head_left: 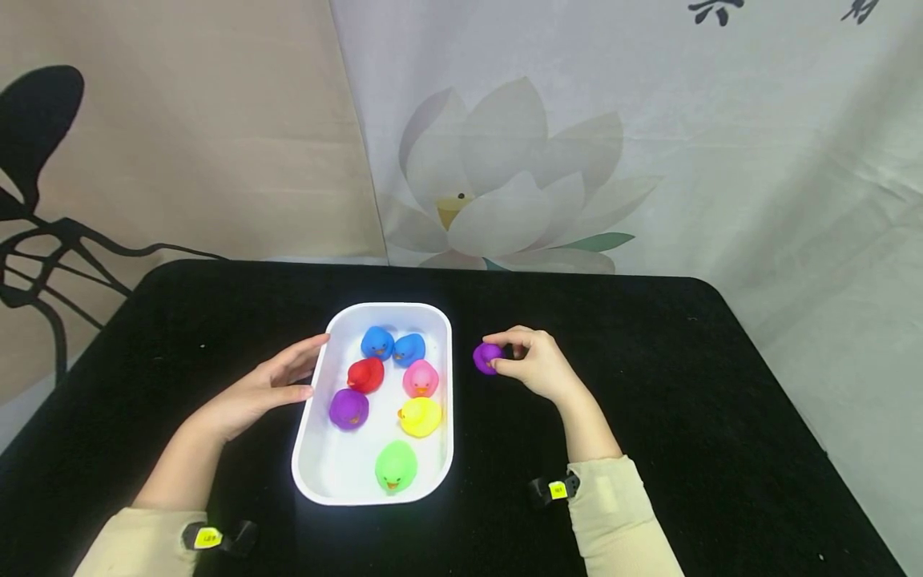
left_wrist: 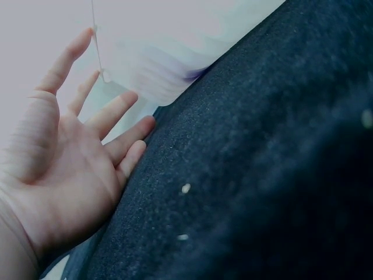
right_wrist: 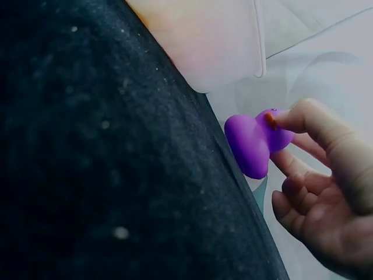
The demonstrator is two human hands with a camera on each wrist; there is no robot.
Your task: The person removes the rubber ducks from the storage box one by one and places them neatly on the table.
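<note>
A white tray holds several rubber ducks: two blue ones at its far end, a red duck, a pink duck, a purple duck, a yellow duck and, nearest me, a green duck. My left hand has its fingers spread, fingertips right at the tray's left rim. To the right of the tray, my right hand pinches another purple duck by its head between thumb and fingers. In the right wrist view this duck's base is at the black tabletop.
The black table extends to both sides of the tray and has rounded far corners. Behind it hangs a pale cloth printed with a lotus. A band with a yellow label sits at my right wrist.
</note>
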